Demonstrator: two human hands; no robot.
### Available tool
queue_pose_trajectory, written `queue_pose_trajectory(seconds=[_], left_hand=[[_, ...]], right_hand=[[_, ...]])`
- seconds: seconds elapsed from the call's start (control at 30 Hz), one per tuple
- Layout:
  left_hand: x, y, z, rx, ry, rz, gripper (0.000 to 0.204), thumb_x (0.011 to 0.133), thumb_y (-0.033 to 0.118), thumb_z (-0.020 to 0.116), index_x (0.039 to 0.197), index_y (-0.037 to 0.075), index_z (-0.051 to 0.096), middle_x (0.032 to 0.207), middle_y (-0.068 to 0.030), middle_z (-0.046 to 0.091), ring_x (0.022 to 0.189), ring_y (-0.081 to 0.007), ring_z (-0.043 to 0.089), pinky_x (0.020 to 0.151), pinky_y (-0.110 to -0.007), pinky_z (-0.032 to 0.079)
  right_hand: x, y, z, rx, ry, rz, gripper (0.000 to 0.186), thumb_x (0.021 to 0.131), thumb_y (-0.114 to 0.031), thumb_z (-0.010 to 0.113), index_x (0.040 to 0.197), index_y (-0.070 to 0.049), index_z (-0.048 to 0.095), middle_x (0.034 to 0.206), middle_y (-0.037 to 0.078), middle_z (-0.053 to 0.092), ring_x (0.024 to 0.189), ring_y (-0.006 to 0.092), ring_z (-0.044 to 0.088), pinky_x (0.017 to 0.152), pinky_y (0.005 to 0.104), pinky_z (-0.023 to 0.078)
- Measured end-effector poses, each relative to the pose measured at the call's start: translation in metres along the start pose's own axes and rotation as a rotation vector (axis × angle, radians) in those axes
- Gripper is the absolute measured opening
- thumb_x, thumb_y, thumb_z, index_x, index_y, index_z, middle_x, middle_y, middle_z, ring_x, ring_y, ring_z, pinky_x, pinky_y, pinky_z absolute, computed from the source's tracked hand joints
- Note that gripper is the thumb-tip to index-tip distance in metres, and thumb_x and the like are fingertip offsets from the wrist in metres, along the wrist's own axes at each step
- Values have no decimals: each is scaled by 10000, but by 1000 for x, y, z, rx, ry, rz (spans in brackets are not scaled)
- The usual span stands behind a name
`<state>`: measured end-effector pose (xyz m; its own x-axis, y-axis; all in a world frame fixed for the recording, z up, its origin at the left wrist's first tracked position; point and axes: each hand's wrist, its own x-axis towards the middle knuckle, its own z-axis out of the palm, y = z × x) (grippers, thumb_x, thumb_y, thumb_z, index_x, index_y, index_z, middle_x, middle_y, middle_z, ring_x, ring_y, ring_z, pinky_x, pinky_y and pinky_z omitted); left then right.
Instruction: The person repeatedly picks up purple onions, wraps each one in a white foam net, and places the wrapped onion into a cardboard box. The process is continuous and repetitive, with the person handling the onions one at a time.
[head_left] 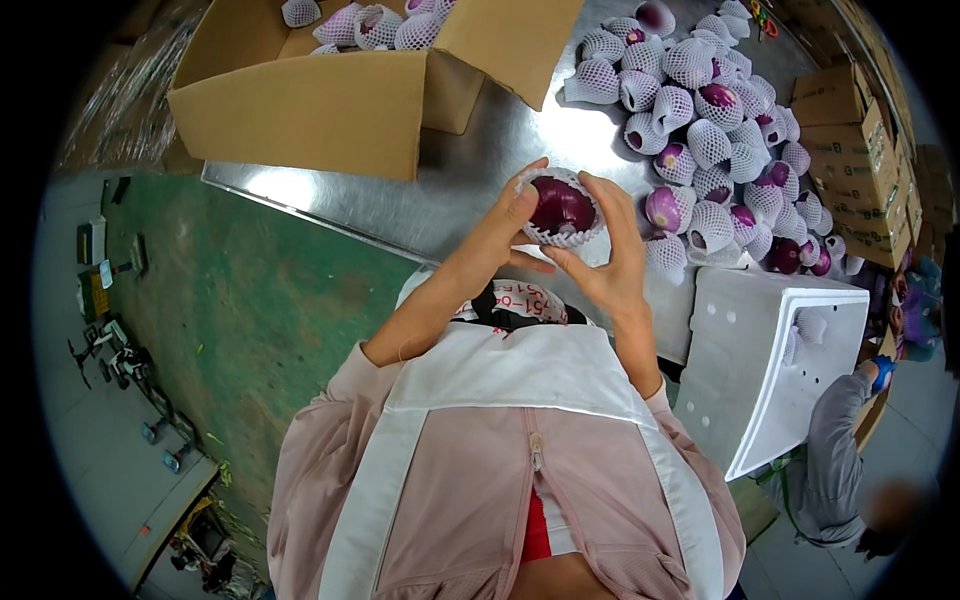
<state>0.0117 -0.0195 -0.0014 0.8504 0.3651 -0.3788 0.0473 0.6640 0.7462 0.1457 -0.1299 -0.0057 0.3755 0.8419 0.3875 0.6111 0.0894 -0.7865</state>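
Between my two hands is a red onion [562,206] in a white foam net sleeve, held in front of me near the table's front edge. Its dark purple skin shows through the sleeve's opening, which faces up. My left hand [508,220] is closed round its left side, with the thumb on the sleeve's rim. On the other side, my right hand [612,255] grips it with the fingertips at the far rim and the thumb at the near side. Part of the left fingers is hidden under the onion.
Many sleeved onions [710,142] lie heaped on the metal table [380,212], at the right. An open cardboard box [300,112] with sleeved onions stands far left. Right of me are a white foam box [735,350], stacked cartons [850,165] and another person in a grey sleeve [838,430].
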Motion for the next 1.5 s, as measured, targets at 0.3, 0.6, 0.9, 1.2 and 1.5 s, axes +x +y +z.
queue_pose_trajectory(seconds=[0.3, 0.6, 0.9, 1.2, 1.5], left_hand=[[8, 2, -2, 60, 88, 192, 668, 691, 115, 775, 1277, 58, 460, 1138, -59, 546, 1036, -133, 534, 913, -261, 431], [-5, 168, -38, 486, 270, 1016, 686, 668, 77, 771, 1271, 10, 451, 1158, -110, 559, 1046, -204, 562, 929, -325, 445], [88, 252, -231, 1694, 448, 57, 782, 536, 40, 761, 1263, 182, 509, 1196, -165, 556, 1125, -314, 532, 956, -365, 423], [82, 242, -125, 1622, 627, 759, 580, 754, 79, 724, 1285, 164, 507, 1321, -92, 489, 1191, -264, 487, 938, -337, 449], [42, 59, 17, 633, -76, 166, 396, 813, 117, 663, 1181, 54, 531, 1134, -116, 542, 972, -178, 578, 714, -260, 515]], right_hand=[[5, -6, -4, 26, -35, -45, 678, 626, -132, 778, 1224, 7, 489, 1209, 182, 527, 1113, 358, 491, 940, 431, 404], [-17, 46, -27, 169, 203, 257, 406, 760, -18, 657, 1152, 10, 555, 1006, 130, 599, 791, 180, 592, 740, 299, 474], [-68, 118, -92, -522, 329, 592, 350, 783, -106, 671, 1111, -19, 583, 995, 140, 608, 891, 285, 592, 784, 353, 465], [-42, 134, -68, -1017, 35, 420, 701, 624, -219, 790, 1248, -124, 487, 1157, 149, 556, 1021, 291, 550, 861, 424, 391], [-12, 122, -58, -443, 113, 420, 770, 520, -218, 829, 1208, -134, 494, 1107, 126, 561, 985, 292, 545, 860, 437, 397]])
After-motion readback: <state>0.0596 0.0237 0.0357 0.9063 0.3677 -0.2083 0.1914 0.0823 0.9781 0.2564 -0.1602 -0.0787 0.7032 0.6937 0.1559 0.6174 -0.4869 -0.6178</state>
